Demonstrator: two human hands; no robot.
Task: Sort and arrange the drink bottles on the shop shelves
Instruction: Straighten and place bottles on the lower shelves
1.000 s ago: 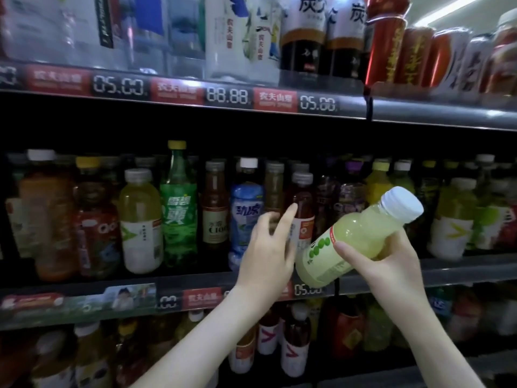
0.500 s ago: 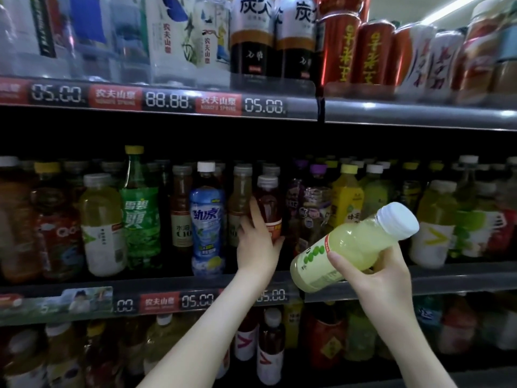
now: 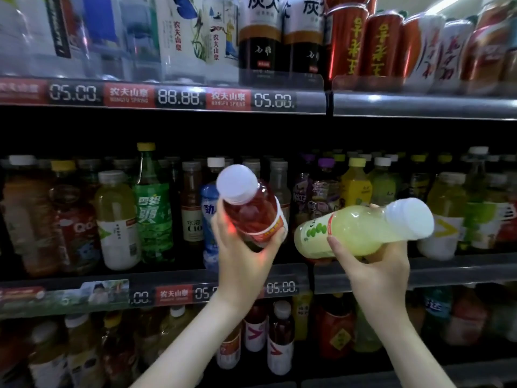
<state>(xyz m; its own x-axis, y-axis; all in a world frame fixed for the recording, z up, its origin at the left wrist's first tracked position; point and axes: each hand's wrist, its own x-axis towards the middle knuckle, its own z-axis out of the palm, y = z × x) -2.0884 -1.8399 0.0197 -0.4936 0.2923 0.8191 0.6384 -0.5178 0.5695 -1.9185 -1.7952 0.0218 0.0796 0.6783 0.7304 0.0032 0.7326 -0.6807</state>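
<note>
Bottles in both hands, centre of frame, just in front of middle shelf (image 3: pixel 461 264). We hold red drink bottle (image 3: pixel 253 214) in left hand (image 3: pixel 246 261), fingers (image 3: pixel 219 228) curled round its lower body. White cap tips toward camera, likely so we can check label and pick its row. Right hand (image 3: pixel 375 267) cradles pale green juice bottle (image 3: pixel 358 231) from below, fingers (image 3: pixel 335 247) wrapped round its middle, cap pointing right, kept clear of stocked rows. We judge neither placed yet. Target gaps: we cannot tell.
</note>
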